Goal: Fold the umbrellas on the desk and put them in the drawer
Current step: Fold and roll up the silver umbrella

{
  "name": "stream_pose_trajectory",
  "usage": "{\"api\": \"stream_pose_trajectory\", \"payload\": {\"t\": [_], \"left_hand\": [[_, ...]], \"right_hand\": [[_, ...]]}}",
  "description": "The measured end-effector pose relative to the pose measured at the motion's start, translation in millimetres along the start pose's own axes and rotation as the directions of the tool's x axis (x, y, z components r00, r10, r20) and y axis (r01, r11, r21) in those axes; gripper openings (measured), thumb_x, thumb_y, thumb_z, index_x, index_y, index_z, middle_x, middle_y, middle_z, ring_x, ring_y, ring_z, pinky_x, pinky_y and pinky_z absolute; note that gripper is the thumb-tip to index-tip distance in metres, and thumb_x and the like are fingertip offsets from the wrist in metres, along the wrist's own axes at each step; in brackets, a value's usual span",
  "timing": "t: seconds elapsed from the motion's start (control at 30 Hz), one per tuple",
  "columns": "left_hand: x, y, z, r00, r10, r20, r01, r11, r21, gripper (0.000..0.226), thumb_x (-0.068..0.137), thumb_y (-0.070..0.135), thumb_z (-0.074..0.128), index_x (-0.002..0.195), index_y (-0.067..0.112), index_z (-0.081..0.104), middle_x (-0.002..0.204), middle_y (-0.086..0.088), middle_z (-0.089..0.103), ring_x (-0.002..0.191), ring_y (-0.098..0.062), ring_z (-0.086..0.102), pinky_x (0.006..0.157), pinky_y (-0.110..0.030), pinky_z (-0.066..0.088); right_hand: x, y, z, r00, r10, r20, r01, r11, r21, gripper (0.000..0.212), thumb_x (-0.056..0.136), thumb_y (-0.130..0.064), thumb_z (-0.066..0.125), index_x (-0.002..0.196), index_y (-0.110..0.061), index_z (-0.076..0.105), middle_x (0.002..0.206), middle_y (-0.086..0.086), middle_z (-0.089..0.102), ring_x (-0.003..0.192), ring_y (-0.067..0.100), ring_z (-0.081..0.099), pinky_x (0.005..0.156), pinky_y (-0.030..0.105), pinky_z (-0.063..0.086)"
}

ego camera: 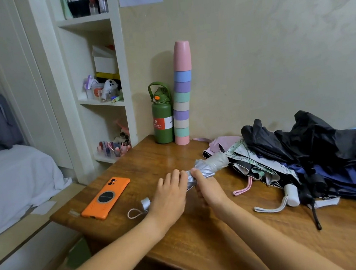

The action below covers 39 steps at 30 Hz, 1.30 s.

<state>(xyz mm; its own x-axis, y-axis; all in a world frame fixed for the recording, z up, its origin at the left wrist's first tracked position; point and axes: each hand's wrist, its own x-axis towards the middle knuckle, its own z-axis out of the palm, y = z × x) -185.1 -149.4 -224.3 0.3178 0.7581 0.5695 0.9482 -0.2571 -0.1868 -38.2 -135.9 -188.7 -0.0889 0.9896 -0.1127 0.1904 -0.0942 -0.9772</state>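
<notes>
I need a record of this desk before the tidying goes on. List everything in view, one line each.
silver umbrella: 1, silver-grey, lying mid-desk, held by both hands
umbrella pile: several, black, navy, floral white, lilac, unfolded at desk right
white umbrella handle: 1, white with grey strap, front of pile
phone: 1, orange case, face down at desk left
water bottle: 1, green, against the wall
stacked cups: 1 tall stack, pastel, beside the bottle
desk: 1, brown wood
shelves: white, holding small items, at left
bed: white sheet, grey pillow, far left
left hand: pressing on the silver umbrella's near end
right hand: grip around the silver umbrella
</notes>
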Motion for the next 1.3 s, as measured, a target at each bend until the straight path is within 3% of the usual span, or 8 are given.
{"api": "stream_pose_trajectory", "payload": {"t": [0.1, 0.23, 0.47, 0.57, 0.67, 0.87, 1.13, 1.3], "left_hand": [[7.4, -1.0, -11.4, 0.988, -0.061, 0.139, 0.093, 0.968, -0.234, 0.064, 0.086, 0.021, 0.069, 0.139, 0.016, 0.034, 0.126, -0.008, 0.051, 0.105, -0.028, 0.062, 0.084, -0.040, 0.057], [20.2, -2.6, -23.4, 0.941, -0.098, 0.325, 0.239, 0.870, -0.432, 0.069, 0.083, 0.027, 0.068, 0.138, 0.028, 0.026, 0.112, -0.002, 0.066, 0.093, -0.031, 0.069, 0.076, -0.042, 0.058], [13.7, 0.2, -6.7, 0.943, -0.161, 0.291, 0.291, 0.820, -0.492, 0.036, 0.091, 0.036, 0.067, 0.118, 0.031, 0.042, 0.115, 0.005, 0.062, 0.095, -0.021, 0.066, 0.075, -0.042, 0.058], [15.2, -1.3, -4.1, 0.929, -0.214, 0.301, 0.343, 0.802, -0.489, 0.034, 0.089, 0.030, 0.065, 0.114, 0.031, 0.042, 0.113, 0.005, 0.062, 0.093, -0.022, 0.064, 0.074, -0.041, 0.056], [18.2, -1.8, -3.0, 0.916, -0.246, 0.316, 0.379, 0.786, -0.488, 0.034, 0.089, 0.025, 0.064, 0.116, 0.028, 0.043, 0.114, 0.003, 0.062, 0.089, -0.020, 0.059, 0.071, -0.034, 0.050], [19.5, 6.9, 0.0, 0.905, -0.251, 0.342, 0.390, 0.809, -0.439, 0.034, 0.090, 0.024, 0.063, 0.117, 0.027, 0.042, 0.119, 0.001, 0.061, 0.099, -0.028, 0.064, 0.076, -0.040, 0.055], [22.6, 22.3, -0.3, 0.892, -0.279, 0.355, 0.399, 0.856, -0.329, 0.036, 0.097, 0.027, 0.059, 0.127, 0.021, 0.040, 0.125, -0.004, 0.059, 0.110, -0.033, 0.064, 0.081, -0.039, 0.051], [22.1, 29.9, -2.0, 0.885, -0.289, 0.366, 0.374, 0.909, -0.186, 0.045, 0.099, 0.029, 0.061, 0.134, 0.018, 0.036, 0.127, -0.005, 0.055, 0.113, -0.030, 0.065, 0.083, -0.038, 0.050]], "right_hand": [[1.2, 5.2, -1.6, 0.998, -0.056, -0.008, 0.056, 0.998, 0.004, 0.040, 0.101, -0.046, 0.050, 0.066, -0.027, 0.054, 0.047, -0.014, 0.047, 0.044, 0.008, 0.041, 0.046, 0.026, 0.031], [1.2, 12.2, -7.1, 0.993, -0.102, 0.059, 0.102, 0.995, 0.010, 0.035, 0.104, -0.042, 0.047, 0.076, -0.024, 0.056, 0.048, -0.010, 0.044, 0.043, 0.011, 0.038, 0.044, 0.026, 0.030], [8.3, 26.2, -16.2, 0.973, -0.113, 0.200, 0.120, 0.992, -0.024, 0.060, 0.104, -0.058, 0.044, 0.075, -0.009, 0.062, 0.056, -0.002, 0.041, 0.047, 0.013, 0.039, 0.052, 0.031, 0.046], [12.7, 34.2, -19.7, 0.972, -0.155, 0.177, 0.160, 0.987, -0.010, 0.053, 0.109, -0.042, 0.044, 0.088, 0.000, 0.070, 0.062, 0.002, 0.045, 0.043, 0.015, 0.041, 0.054, 0.035, 0.054], [16.0, 42.8, -21.8, 0.980, -0.187, 0.073, 0.193, 0.977, -0.089, 0.039, 0.106, -0.038, 0.053, 0.089, -0.011, 0.076, 0.059, 0.005, 0.057, 0.043, 0.022, 0.057, 0.063, 0.042, 0.057], [13.9, 39.5, -19.6, 0.966, -0.172, -0.191, 0.178, 0.984, 0.014, 0.018, 0.093, -0.021, 0.070, 0.080, -0.009, 0.074, 0.047, 0.010, 0.056, 0.052, 0.025, 0.065, 0.063, 0.032, 0.055], [12.6, 34.6, -9.1, 0.974, 0.125, -0.188, -0.065, 0.952, 0.298, 0.019, 0.095, -0.020, 0.067, 0.090, -0.002, 0.071, 0.044, 0.006, 0.046, 0.044, 0.019, 0.058, 0.072, 0.035, 0.051], [6.8, 29.1, -6.0, 0.974, 0.157, -0.165, -0.085, 0.924, 0.374, 0.023, 0.099, -0.016, 0.064, 0.081, -0.003, 0.071, 0.056, 0.003, 0.056, 0.042, 0.017, 0.054, 0.057, 0.028, 0.052]]}}
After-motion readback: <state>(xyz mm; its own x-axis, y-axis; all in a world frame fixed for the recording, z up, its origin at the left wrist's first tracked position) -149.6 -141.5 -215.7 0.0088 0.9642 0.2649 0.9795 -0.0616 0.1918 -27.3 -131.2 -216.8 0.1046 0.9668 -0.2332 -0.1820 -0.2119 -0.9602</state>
